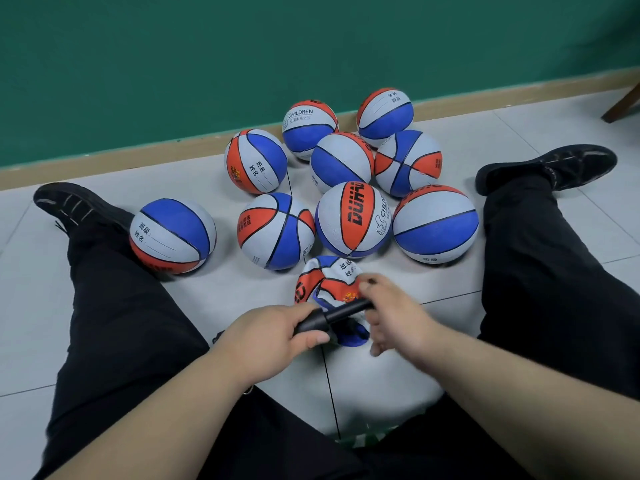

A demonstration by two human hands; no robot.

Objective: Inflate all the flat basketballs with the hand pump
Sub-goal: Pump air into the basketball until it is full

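Note:
A crumpled flat basketball [330, 277], red, white and blue, lies on the floor between my legs. Over it I hold a black hand pump [332, 317], lying nearly level. My left hand [273, 332] grips the pump's thick end. My right hand [393, 311] grips its thin end, thumb and fingers curled round it, right above the flat ball. The pump's needle is hidden behind my right hand. Beyond the flat ball sit several round basketballs [353, 220] in the same colours.
My legs in black trousers spread left [114, 306] and right [540, 271], with black shoes [547, 166] at the far ends. A green wall [242, 57] with a wooden skirting runs behind the balls. One round ball [173, 235] leans on my left leg. A chair leg [623, 105] shows top right.

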